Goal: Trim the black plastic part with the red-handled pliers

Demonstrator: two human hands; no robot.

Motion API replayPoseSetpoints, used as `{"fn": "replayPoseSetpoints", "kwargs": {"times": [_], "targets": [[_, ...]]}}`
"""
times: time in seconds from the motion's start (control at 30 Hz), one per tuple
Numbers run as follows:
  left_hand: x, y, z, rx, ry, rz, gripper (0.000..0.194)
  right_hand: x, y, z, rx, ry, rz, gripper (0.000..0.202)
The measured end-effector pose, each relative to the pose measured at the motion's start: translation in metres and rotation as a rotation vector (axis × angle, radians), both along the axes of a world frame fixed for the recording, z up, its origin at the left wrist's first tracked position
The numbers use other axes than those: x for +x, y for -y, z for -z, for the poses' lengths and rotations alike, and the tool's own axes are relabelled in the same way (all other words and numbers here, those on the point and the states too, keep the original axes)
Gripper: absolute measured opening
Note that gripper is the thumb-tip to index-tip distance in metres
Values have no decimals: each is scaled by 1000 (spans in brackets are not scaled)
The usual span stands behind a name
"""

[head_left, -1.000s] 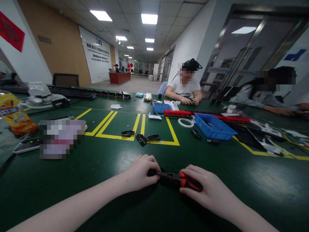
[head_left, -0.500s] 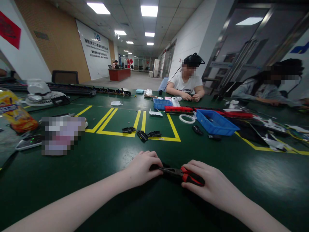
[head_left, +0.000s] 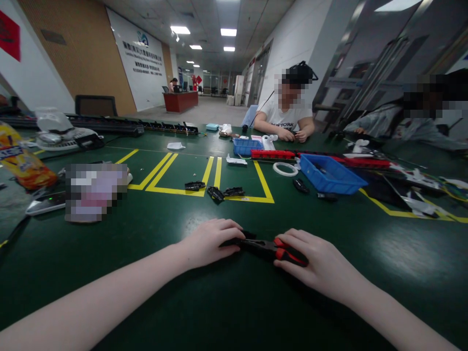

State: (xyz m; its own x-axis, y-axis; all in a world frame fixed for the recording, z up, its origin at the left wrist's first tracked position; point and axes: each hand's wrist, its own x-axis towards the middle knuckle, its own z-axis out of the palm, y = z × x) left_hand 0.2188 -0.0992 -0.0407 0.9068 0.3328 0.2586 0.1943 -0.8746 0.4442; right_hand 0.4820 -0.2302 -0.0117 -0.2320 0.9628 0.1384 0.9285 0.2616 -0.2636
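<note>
My right hand [head_left: 310, 258] is closed around the red-and-black handles of long-nose pliers [head_left: 265, 247], which point left. Between the fingers and thumb of my left hand [head_left: 212, 243] is a small black part [head_left: 249, 234], mostly hidden by those fingers. The plier jaws reach up to this part at my left fingertips; whether they clamp it I cannot tell. Beyond my hands, several black plastic pieces [head_left: 215, 194] lie on the green table [head_left: 175, 297] by yellow tape lines.
At right stand a blue bin [head_left: 331, 175] and a white ring [head_left: 285, 169], with a red strip [head_left: 272, 154] behind. A phone-like blurred item [head_left: 97, 192] and an orange drink bottle [head_left: 27, 161] are at left. A co-worker [head_left: 287, 114] sits across the table.
The view has tilted and shifted slightly, so the scene sits higher. My left hand has turned a little and more of the black part shows above the jaws. Both grips stay the same.
</note>
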Motion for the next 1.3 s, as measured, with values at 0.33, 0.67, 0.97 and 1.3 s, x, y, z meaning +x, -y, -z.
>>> {"fn": "replayPoseSetpoints", "kwargs": {"times": [0.33, 0.67, 0.97, 1.3], "targets": [[-5, -5, 2, 58, -21, 54, 35, 10, -2, 10, 14, 1, -15, 33], [-2, -7, 0, -94, -16, 36, 24, 14, -3, 16, 42, -32, -24, 35], [0, -11, -1, -84, -27, 24, 24, 26, -10, 22, 148, -43, 21, 37], [-4, -14, -4, -153, -7, -55, 15, 36, -21, 35, 205, 35, 94, 49]]}}
